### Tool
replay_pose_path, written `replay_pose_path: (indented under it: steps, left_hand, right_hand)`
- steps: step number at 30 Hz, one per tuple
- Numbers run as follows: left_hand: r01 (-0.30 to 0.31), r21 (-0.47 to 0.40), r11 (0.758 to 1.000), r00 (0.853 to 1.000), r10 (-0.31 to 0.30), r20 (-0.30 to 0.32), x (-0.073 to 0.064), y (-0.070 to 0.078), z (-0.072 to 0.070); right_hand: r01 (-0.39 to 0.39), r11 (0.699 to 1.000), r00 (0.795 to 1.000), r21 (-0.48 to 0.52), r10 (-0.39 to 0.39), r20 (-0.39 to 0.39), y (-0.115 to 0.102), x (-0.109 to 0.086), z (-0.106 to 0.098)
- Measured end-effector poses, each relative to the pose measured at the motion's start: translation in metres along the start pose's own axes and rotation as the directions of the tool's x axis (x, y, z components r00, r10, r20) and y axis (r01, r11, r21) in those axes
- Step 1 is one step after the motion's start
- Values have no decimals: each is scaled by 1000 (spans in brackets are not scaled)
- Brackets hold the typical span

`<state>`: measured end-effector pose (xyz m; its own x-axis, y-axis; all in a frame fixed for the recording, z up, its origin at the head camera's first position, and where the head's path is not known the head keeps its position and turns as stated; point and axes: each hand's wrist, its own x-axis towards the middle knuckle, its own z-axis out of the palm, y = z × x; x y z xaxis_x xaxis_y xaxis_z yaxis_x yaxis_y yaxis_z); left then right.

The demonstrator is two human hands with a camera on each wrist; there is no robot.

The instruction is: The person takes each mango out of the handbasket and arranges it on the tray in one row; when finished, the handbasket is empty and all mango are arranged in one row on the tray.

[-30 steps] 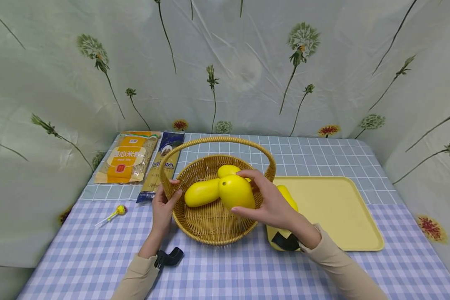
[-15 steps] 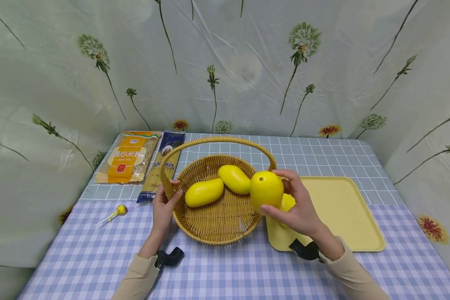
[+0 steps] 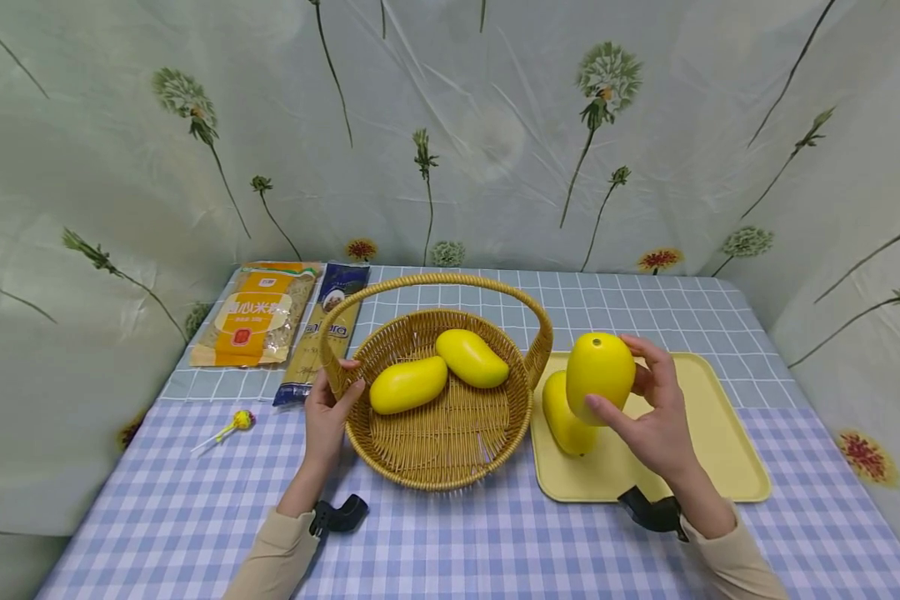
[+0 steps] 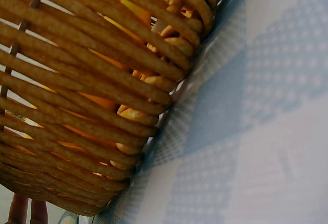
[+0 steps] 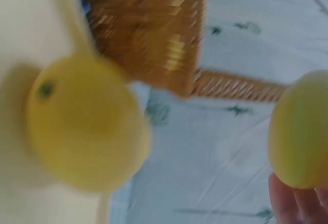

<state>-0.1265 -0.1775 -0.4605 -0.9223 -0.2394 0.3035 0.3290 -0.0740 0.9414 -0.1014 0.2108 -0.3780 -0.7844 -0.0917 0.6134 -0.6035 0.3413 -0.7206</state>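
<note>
So, your R hand (image 3: 656, 425) wraps thumb & fingers round the upper mango (image 3: 598, 375), above the tray (image 3: 720, 433); prob. light, firm, a bit slick, so hold it at its widest. Mango no. 2 (image 3: 561, 419) lies on the tray, partly hidden by the 1st. Your L hand (image 3: 330, 421) grips the basket (image 3: 438, 454) by the L base of its handle (image 3: 438, 280), likely stiff w/ slight give. Inside sit 2 more mangoes (image 3: 408, 386), best taken mid-body.

Head view faces down and far; left wrist view, close, and right wrist view, farther, share the basket (image 3: 435, 482).
</note>
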Motion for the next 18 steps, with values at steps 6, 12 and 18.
replay_pose_path:
  steps: [6, 12, 18]
  left_hand:
    - [4, 7, 1000, 1000, -4, 1, 0, 0, 0]
    - [9, 16, 1000, 1000, -9, -1, 0, 1, 0]
    - [6, 15, 1000, 1000, -6, 2, 0, 1, 0]
  right_hand:
    - [-91, 987, 992, -130, 79, -95, 21, -3, -11]
    - [-276, 942, 955, -189, 246, -166, 41, -4, -20]
    - [-384, 882, 923, -274, 355, -150, 53, -5, -27]
